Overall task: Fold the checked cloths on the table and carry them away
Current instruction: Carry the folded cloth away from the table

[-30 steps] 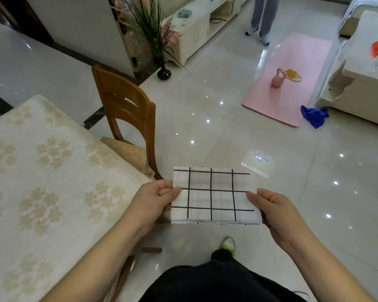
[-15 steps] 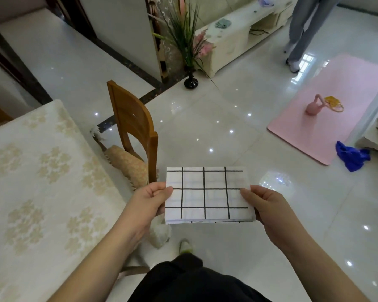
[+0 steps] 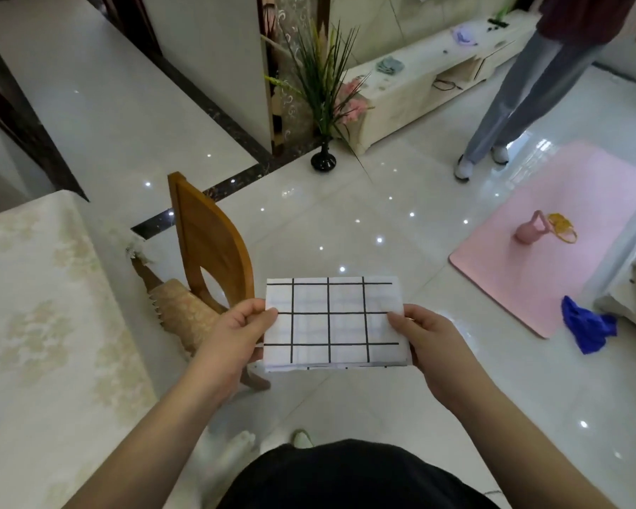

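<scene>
The table (image 3: pixel 45 325) is sitting at nine o'clock, the wooden chair (image 3: pixel 208 247) just beside it. Off the table at centre, the folded checked cloth (image 3: pixel 333 323) is being pinched by the left hand (image 3: pixel 235 334) at nine o'clock and the right hand (image 3: pixel 430 339) at three o'clock.

Floor (image 3: pixel 309 222): glossy pale tile with a dark inlaid border strip (image 3: pixel 235 178), spotted with ceiling-light reflections. Near left, a bench (image 3: pixel 34 306) under a cream floral cover; just beside it, a wooden chair (image 3: pixel 206 244) with a cushioned seat. Far centre, a black vase of grasses (image 3: pixel 323 161) beside a low cream cabinet (image 3: pixel 419 86). Right, a pink mat (image 3: pixel 566 259).
</scene>
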The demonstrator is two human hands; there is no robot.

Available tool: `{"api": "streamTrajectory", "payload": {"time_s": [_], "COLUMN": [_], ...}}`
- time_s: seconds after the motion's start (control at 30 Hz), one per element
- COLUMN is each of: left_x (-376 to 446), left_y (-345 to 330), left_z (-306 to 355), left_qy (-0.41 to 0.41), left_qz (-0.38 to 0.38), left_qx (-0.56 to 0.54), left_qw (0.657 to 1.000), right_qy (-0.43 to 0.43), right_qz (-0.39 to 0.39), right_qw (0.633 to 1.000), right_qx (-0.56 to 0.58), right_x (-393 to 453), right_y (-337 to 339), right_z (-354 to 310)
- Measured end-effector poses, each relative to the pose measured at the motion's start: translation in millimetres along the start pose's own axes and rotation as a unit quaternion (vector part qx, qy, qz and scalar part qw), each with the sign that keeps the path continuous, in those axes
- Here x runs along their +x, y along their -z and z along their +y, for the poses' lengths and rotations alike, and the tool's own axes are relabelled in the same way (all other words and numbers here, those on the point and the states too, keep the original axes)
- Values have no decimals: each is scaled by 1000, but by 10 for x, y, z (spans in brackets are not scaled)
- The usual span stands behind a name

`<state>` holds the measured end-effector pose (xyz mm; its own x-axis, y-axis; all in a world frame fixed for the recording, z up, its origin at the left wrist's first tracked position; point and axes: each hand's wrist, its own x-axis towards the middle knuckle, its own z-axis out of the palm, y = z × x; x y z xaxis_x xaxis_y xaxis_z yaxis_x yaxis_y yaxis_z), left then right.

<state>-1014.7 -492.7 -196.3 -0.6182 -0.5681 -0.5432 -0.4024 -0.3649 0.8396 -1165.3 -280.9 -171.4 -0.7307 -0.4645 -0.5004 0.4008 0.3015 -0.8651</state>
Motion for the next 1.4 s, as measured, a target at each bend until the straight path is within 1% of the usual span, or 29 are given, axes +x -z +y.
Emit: {"api": "streamTrajectory", "payload": {"time_s": [0.07,0.2,0.33,0.53,0.7,0.83,1.1,1.23,1.4], "left_x": [168,482,826,1315,1601,1813,2200,2416,2736], "left_y": [-19,-96,-256,-502,-781,-870,-717,-474,-93], "left_z": [108,318,503,844,1176,1337,1598,1704,1879], "left_qy": [-11,-25,-10,-16,-20,-23,-44,-41,-45], "left_qz": [1,20,58,96,146,197,280,301,315], "left_qx": [17,-4,-35,-32,-57,-90,-132,-174,-163], "left_qw": [1000,999,998,995,987,976,950,937,934], "right_qy": [-2,-8,-16,-7,3,0,10,15,37], "right_qz": [-4,-35,-73,-123,-170,-210,-270,-290,-306], "right_qw": [1000,999,997,991,981,972,954,946,936], "right_qx": [-2,-14,-21,-58,-94,-106,-128,-144,-172], "right_x": [190,614,1129,2029,2652,3056,3645,3944,4294], "right_y": [-10,-16,18,139,253,212,-314,-701,-1278], "right_z": [-107,-298,-490,-895,-1353,-1637,-2057,-2238,-2498]}}
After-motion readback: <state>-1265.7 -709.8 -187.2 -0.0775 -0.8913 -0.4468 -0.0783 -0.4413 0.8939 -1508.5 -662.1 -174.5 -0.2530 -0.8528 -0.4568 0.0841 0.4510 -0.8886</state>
